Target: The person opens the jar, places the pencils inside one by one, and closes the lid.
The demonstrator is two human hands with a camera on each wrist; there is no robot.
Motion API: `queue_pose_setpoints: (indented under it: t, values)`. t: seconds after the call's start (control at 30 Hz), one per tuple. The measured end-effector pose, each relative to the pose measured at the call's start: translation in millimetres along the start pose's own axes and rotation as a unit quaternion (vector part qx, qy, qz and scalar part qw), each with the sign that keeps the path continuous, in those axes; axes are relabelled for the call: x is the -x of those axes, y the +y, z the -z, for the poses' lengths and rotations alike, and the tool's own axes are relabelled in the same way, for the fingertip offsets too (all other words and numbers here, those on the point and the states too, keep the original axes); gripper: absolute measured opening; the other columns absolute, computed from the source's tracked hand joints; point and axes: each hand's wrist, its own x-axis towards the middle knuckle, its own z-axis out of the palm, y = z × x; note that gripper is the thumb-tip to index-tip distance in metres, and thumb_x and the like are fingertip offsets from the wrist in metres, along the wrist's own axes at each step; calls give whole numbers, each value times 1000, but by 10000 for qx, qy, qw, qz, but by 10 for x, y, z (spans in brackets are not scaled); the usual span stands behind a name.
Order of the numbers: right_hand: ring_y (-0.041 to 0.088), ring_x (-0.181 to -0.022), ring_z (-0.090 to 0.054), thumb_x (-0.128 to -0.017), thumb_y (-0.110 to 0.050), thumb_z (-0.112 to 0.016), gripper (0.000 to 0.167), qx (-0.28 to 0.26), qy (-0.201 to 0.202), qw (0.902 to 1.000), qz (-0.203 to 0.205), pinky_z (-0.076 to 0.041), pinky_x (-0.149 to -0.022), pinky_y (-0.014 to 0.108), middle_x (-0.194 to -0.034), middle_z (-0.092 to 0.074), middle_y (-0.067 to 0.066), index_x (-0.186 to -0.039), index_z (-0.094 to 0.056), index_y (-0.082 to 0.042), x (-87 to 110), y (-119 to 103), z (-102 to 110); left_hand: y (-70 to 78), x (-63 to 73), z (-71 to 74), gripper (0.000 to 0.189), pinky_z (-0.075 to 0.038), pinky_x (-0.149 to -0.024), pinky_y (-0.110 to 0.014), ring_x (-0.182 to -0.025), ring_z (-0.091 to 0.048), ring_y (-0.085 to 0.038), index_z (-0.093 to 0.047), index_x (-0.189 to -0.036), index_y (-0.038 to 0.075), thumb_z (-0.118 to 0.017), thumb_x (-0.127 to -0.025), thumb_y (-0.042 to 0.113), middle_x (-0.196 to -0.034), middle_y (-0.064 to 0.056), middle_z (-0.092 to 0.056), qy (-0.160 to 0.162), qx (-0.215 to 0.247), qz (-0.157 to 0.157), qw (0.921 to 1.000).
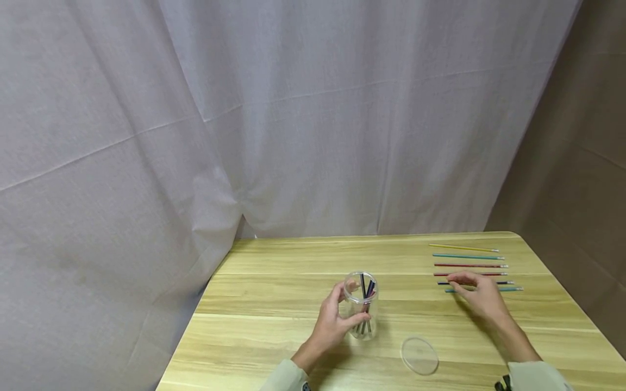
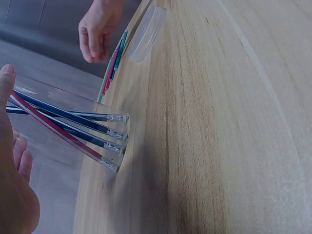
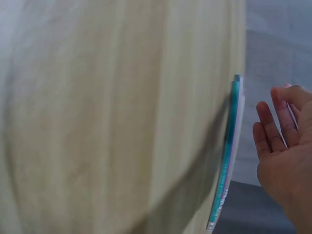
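My left hand [image 1: 329, 325] grips a clear plastic jar [image 1: 362, 326], thumb on the near side and fingers round the far side. Inside lean several dark and red pencils [image 2: 73, 122], their eraser ends resting on the jar's bottom. Over the lower pencils of a row at the right hovers my right hand [image 1: 481, 296], thumb and forefinger close together, with nothing seen between them. That row holds a yellow pencil [image 1: 462, 247], a green pencil [image 1: 467, 256], two red pencils, a dark blue pencil [image 1: 504, 282] and a teal pencil [image 1: 511, 289], the last two partly hidden by the hand.
A round clear lid [image 1: 419, 355] lies on the wooden table [image 1: 274, 271] between the hands, toward the front. Grey cloth [image 1: 313, 136] hangs behind the table's back edge and down the left side. A brown cloth [image 1: 577, 190] hangs along the right.
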Motion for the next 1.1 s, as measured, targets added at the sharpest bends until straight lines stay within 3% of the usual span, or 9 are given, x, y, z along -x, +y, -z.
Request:
queue_pose_setpoints:
  t: [0.17,0.27,0.5,0.7,1.1]
  values:
    - [6,-92,-69,-95,-6,-80,9,264,-43,9996,62,-48,-79,15,-99,-80,8,-103,-80,-9,18,99,-46,-4,2,-2,79,-48,-110,-44,-128,-62,-21,-50,-151,12,-92,-85,25,-146,-2,-63,1,-30,6,10000]
    - [-1,-89,-67,-93,-3,-81,10,288,-40,9995,140,-48,-78,13,-97,-80,9,-102,-80,-8,22,137,-59,-7,0,-5,79,-48,-110,-44,-128,-62,-21,-50,-151,14,-92,-85,25,-146,-2,-63,16,-53,-5,10000]
    - [6,-85,-68,-88,4,-83,15,371,-46,9989,288,-49,-75,13,-93,-79,9,-100,-80,-5,34,204,-92,2,3,1,79,-48,-111,-44,-128,-62,-21,-51,-151,15,-92,-84,25,-146,-1,-63,13,-22,49,10000]
    - [3,-84,-67,-87,7,-82,18,347,-304,9987,209,-49,-73,13,-93,-78,12,-102,-78,-1,28,235,-92,13,8,6,79,-47,-112,-45,-129,-62,-22,-51,-150,15,-92,-84,24,-147,0,-63,16,19,92,10000]
    - [10,-83,-68,-85,10,-82,21,447,-501,9976,148,-55,-73,24,-92,-78,8,-101,-78,-2,66,212,-80,7,6,-9,78,-47,-113,-49,-128,-63,-22,-51,-149,10,-92,-84,22,-145,-4,-64,79,-64,-64,9999]
